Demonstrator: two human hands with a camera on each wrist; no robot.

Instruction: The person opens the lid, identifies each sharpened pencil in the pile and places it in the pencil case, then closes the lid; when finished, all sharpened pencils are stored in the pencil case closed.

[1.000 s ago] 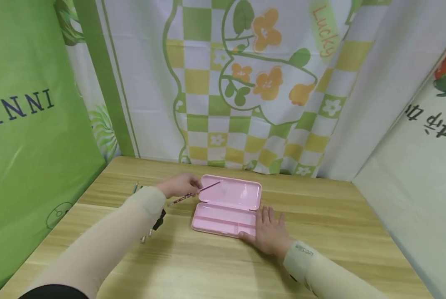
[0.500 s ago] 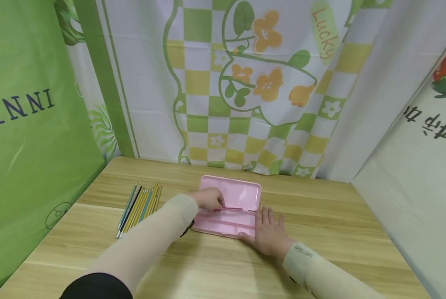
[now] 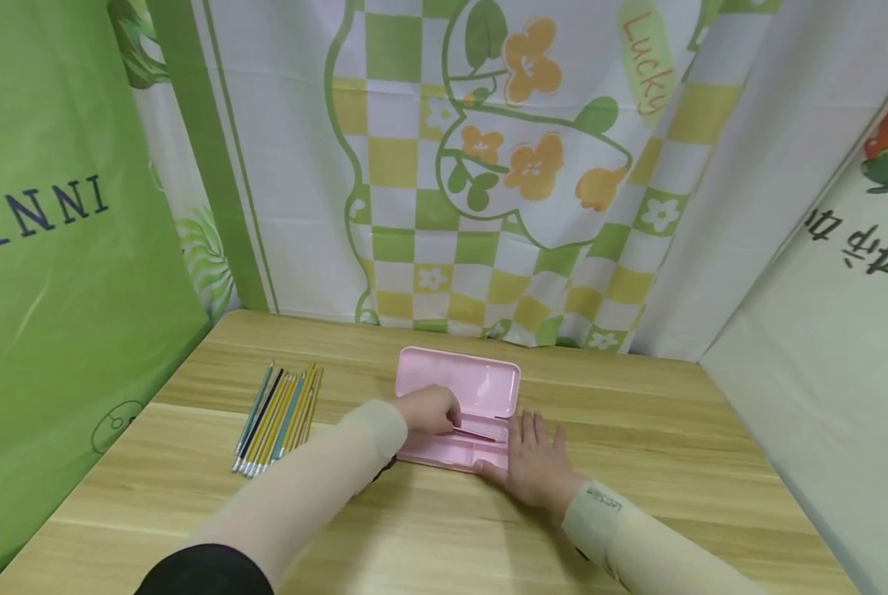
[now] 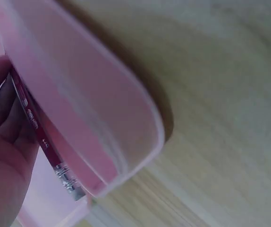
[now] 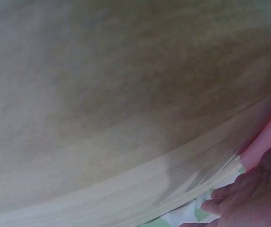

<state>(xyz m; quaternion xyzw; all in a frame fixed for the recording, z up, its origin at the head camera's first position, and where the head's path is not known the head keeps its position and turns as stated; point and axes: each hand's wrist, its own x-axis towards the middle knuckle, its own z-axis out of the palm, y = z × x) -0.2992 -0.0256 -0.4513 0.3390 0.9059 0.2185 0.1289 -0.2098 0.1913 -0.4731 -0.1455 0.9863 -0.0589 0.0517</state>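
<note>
Light wooden table [image 3: 429, 529], checked floral curtain [image 3: 503, 165] behind, green banner [image 3: 57, 248] left

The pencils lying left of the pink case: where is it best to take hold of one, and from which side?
Pinch one pencil at mid-shaft from above. The bundle lies flat and tightly packed on the table, so the outer pencil on the case side is probably easiest to separate.

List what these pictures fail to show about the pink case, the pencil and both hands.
- Pencil tip: head view, hidden under the left hand.
- Print on the pencil: left wrist view, blurred.
- Pink case near-right corner: head view, covered by the right hand.
- Right hand's contact with the case: right wrist view, blurred and cut off by the edge.
</note>
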